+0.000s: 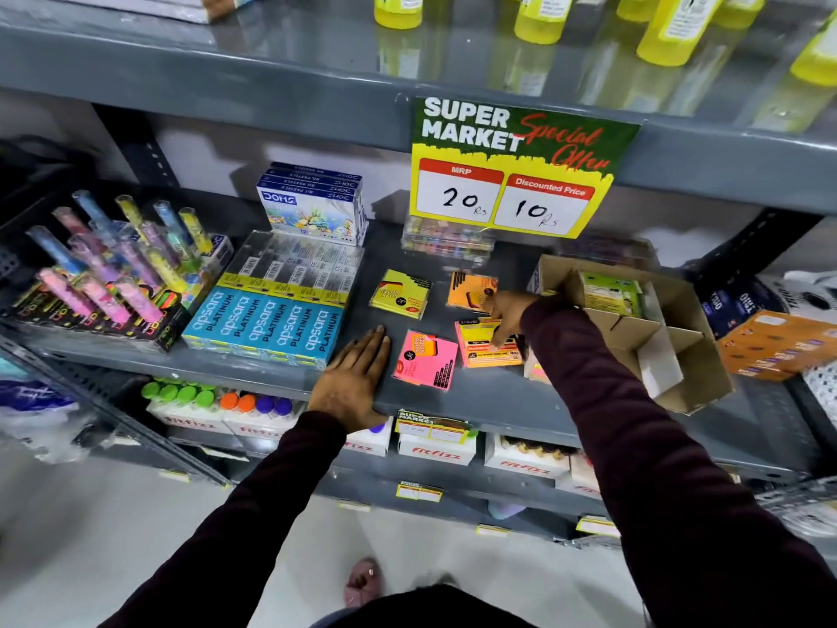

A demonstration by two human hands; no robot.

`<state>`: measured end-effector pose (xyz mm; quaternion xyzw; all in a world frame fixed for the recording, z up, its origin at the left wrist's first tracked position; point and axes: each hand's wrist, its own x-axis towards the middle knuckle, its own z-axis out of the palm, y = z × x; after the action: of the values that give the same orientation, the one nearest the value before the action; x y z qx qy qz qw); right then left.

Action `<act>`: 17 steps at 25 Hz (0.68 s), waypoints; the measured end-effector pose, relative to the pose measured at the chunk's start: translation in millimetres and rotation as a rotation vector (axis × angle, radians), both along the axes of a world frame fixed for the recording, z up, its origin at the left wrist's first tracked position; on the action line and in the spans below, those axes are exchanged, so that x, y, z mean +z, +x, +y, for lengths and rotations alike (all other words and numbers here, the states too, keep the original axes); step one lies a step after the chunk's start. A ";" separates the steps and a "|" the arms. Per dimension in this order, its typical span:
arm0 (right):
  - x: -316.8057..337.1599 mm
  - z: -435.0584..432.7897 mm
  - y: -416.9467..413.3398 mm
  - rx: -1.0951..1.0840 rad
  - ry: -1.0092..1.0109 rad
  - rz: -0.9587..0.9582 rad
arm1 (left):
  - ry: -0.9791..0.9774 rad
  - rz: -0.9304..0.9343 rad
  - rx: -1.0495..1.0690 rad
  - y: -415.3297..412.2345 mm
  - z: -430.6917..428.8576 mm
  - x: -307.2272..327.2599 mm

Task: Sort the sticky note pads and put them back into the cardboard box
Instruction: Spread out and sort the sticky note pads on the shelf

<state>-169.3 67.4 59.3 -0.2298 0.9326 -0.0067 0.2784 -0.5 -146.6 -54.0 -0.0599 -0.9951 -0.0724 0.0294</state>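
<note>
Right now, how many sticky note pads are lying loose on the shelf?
4 clearly: yellow pad, orange pad, pink pad, and a pink-orange stack under the right hand. More may hide behind that arm.

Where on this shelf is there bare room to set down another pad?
Bare shelf lies between the apsara boxes and the yellow pad, and along the front edge right of the pink pad. It is crowded around the right hand, orange pad, mixed pad and cardboard box.
</note>
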 end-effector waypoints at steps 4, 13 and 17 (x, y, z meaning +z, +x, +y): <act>-4.8 2.5 14.0 0.106 0.096 0.145 | 0.003 -0.010 0.008 -0.3 1.3 -0.5; 19.2 5.2 12.7 0.029 -0.072 0.123 | -0.009 -0.047 0.010 -0.3 1.2 0.5; 30.7 0.0 8.0 -0.062 -0.264 0.266 | -0.021 -0.050 0.009 -1.0 1.2 -1.4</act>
<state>-161.3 67.4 90.1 -0.2342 0.9588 -0.1073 0.1197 -1.5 -145.4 -55.4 -0.0537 -0.9965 -0.0634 0.0042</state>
